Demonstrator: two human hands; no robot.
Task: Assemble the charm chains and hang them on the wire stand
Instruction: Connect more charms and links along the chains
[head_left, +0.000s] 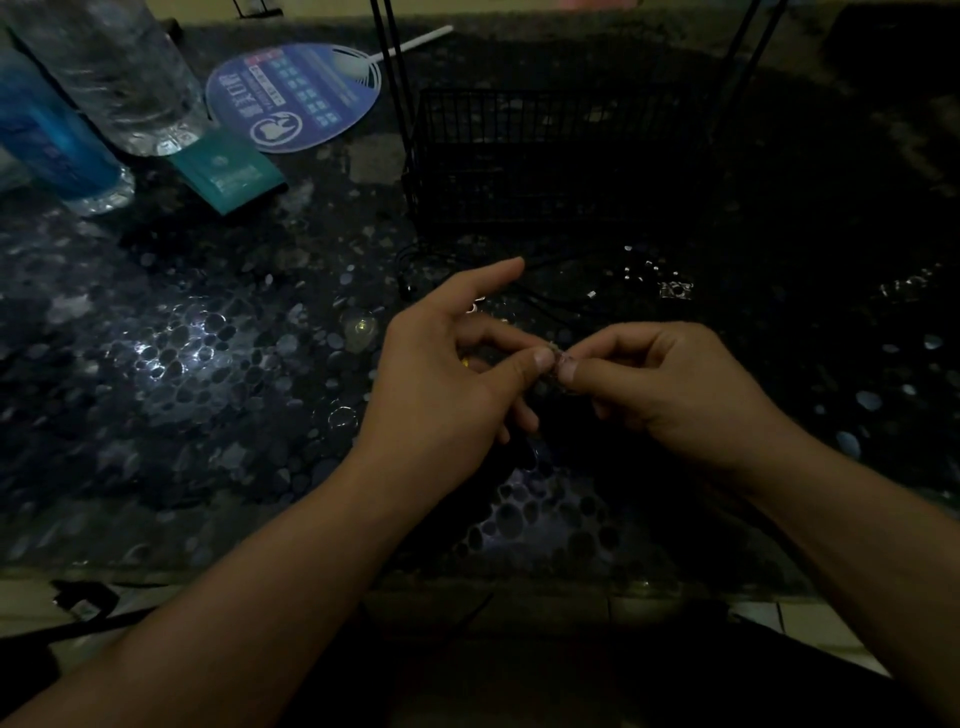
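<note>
The scene is dim, and much of the right half of the frame sinks into shadow. At the upper left, two plastic bottles (104, 78) are cut off by the frame edge; beside them lie a teal packet (228, 169) and a round blue hand fan (293, 96) on the dark pebble-patterned surface (182, 364). At the upper centre the black wire stand (561, 156) has a mesh basket base, its uprights running out of the top of the frame.

In the centre, the left hand (441, 374) pinches a small charm piece (557, 364) between thumb and a finger, index finger stretched forward. The right hand (670, 384) pinches the same piece from the other side, fingers curled. The piece is mostly hidden by fingertips; its shape and long axis cannot be made out. Further right, small glinting charm parts (675, 288) lie on the surface, barely legible.
</note>
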